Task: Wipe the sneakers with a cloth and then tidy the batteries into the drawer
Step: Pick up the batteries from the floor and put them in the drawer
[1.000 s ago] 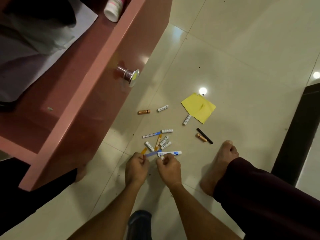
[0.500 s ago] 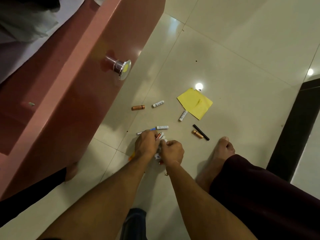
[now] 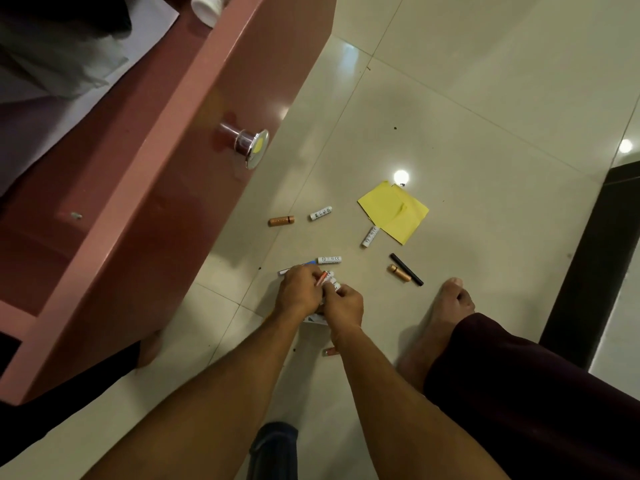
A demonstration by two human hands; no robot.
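Batteries (image 3: 328,280) in left hand (image 3: 298,293); drawer (image 3: 173,209) holds white bottle (image 3: 207,8)

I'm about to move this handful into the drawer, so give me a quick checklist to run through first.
1. Drawer open: ok, pulled out beside the hands.
2. Space inside it: ok, bare bottom shows near the front.
3. Left hand grips the bundle of batteries: ok.
4. Right hand holds any: cannot tell, its fingers curl against the bundle.
5. Floor cleared: not ok; a copper battery, a white battery, a second white battery by the yellow paper and a small battery behind the right wrist lie loose, among others.
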